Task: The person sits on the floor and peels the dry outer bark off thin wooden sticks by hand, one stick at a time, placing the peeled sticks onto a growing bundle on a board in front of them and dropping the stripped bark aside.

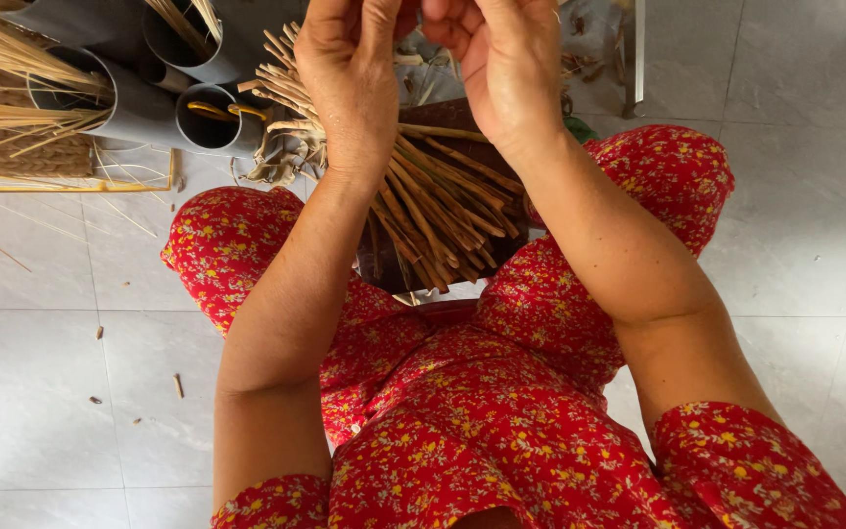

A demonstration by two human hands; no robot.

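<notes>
- Pipes (203, 122), grey and open-mouthed, lie left of the reed bundle (433, 211); no labels or packages show.
- Left hand (350, 73) hangs curled over the bundle on the lap; its grip is hidden.
- Right hand (506, 64) likewise; loose reeds could slide floorward, I judge.

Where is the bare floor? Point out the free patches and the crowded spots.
Free: pale tiles right of the right knee, and tiles left of the left forearm, apart from a few scraps. Crowded: the grey tubes and straw top left, and the sticks under both hands.
</notes>
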